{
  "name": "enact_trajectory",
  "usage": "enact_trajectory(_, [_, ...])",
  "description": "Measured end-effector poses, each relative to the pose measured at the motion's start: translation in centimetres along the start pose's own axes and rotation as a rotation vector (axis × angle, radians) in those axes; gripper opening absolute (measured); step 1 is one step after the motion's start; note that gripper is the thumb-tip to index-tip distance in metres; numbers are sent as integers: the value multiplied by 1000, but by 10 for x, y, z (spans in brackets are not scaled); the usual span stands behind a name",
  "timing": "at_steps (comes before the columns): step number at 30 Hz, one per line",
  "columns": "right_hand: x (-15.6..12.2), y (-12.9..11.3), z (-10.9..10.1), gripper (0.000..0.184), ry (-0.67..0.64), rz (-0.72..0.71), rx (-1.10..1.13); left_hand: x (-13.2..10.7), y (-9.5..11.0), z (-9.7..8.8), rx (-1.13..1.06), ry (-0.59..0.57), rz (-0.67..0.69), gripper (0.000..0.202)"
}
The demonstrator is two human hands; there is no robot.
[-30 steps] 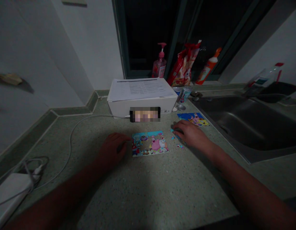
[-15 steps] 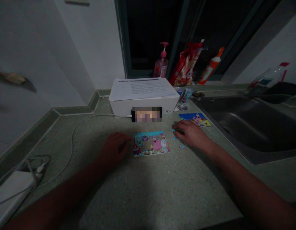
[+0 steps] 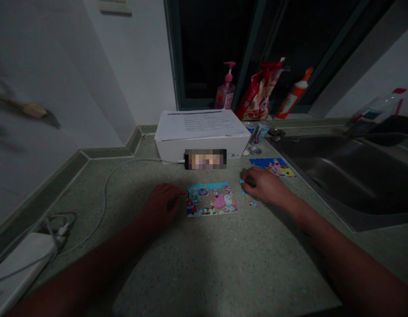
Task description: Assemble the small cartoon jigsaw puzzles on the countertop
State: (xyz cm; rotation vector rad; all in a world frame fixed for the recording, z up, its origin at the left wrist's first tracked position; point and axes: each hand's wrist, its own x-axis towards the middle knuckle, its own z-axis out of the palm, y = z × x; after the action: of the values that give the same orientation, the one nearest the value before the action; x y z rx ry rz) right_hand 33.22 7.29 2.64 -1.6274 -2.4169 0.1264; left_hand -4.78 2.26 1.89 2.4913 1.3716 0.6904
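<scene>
Our left hand (image 3: 162, 203) was half-spread and empty at the left edge of a flat, colourful cartoon jigsaw (image 3: 219, 200) on the speckled grey-green table (image 3: 207, 264); our right hand (image 3: 267, 186) curled over tiny turquoise pieces (image 3: 241, 181), couldn't tell if gripping any.

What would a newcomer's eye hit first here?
The brightly coloured, unfinished jigsaw puzzle on the countertop between the left hand and the right hand, with loose puzzle pieces by the latter. Next, the phone with its lit screen, in front of the white box. Then the red bag by the dark window.
</scene>
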Motion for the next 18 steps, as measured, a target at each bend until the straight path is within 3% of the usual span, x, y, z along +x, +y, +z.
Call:
enact_trajectory(9, [-3, -30, -5, 12, 66, -101, 104, 0, -3, 4, -4, 26, 27, 28])
enact_trajectory(18, [6, -57, 12, 11, 26, -187, 130, 0, -10, 10, 10, 100, 84, 27])
